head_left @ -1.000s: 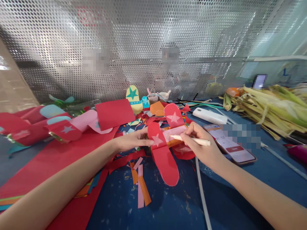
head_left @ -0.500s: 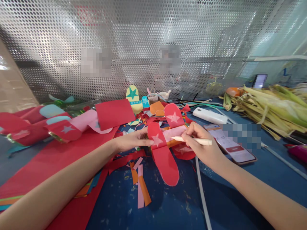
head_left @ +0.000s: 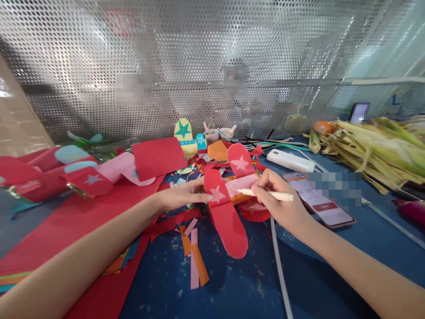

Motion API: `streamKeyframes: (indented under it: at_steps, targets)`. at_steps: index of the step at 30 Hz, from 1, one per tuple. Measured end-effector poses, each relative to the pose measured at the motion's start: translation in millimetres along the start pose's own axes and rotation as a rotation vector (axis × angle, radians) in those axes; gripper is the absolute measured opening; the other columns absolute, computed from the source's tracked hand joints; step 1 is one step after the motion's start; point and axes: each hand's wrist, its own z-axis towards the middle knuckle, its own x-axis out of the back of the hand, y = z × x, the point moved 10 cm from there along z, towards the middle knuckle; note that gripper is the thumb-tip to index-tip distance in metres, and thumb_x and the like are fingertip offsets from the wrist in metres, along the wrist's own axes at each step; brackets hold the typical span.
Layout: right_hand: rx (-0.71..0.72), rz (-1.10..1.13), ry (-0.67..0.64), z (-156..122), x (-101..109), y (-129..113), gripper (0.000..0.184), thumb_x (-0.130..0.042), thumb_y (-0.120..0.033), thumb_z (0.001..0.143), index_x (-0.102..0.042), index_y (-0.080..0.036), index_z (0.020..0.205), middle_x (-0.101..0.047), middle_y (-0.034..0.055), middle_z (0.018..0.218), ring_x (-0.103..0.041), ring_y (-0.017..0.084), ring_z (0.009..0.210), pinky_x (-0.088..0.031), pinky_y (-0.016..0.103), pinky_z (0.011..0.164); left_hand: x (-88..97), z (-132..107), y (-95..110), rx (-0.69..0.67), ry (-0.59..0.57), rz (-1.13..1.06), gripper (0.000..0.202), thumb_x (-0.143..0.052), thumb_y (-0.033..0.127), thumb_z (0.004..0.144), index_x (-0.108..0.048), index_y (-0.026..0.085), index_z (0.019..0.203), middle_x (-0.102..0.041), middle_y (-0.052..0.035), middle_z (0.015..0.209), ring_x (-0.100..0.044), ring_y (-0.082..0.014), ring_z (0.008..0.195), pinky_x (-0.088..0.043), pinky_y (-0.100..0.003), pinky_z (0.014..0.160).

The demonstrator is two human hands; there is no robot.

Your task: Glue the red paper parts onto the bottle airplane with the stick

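My right hand (head_left: 277,192) is closed round a cream-coloured pen (head_left: 280,195), its tip at a pink paper strip (head_left: 241,184). That strip crosses a red paper cutout (head_left: 229,228) with rounded ends and pale pink stars. My left hand (head_left: 184,193) pinches the cutout's left edge between thumb and fingers. A second red rounded piece with a star (head_left: 239,160) stands up behind the strip. Under the strip an orange edge shows, and another red piece (head_left: 254,209) lies below it. Pink and orange paper scraps (head_left: 195,261) lie on the blue table in front.
Left of me are a large red sheet (head_left: 49,239) and curled red and pink paper shapes (head_left: 89,179). A phone (head_left: 327,208), a white device (head_left: 290,160) and a white cable (head_left: 279,266) lie to the right. Dried corn husks (head_left: 381,150) sit farther right, before a perforated metal screen (head_left: 199,53).
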Motion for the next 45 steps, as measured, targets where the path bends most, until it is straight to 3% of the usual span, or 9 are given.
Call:
streamKeyframes:
  at_steps: [30, 45]
  targets:
    - [0.03, 0.008, 0.113, 3, 13, -11, 0.024, -0.053, -0.025, 0.081, -0.036, -0.024, 0.064, -0.042, -0.0062, 0.055, -0.042, 0.011, 0.05, -0.032, 0.026, 0.049, 1.7, 0, 0, -0.02, 0.011, 0.005, 0.058, -0.074, 0.05, 0.073, -0.055, 0.021, 0.119, -0.057, -0.0074, 0.13, -0.048, -0.029, 0.125, -0.039, -0.043, 0.102]
    - [0.03, 0.018, 0.087, 2, 11, -10, 0.023, -0.052, -0.026, 0.082, -0.036, -0.025, 0.065, -0.042, -0.0066, 0.056, -0.041, 0.011, 0.05, -0.031, 0.026, 0.049, 1.2, 0, -1, -0.013, 0.003, -0.001, 0.057, -0.073, 0.047, 0.075, -0.053, 0.02, 0.121, -0.055, -0.0085, 0.132, -0.047, -0.029, 0.127, -0.038, -0.044, 0.104]
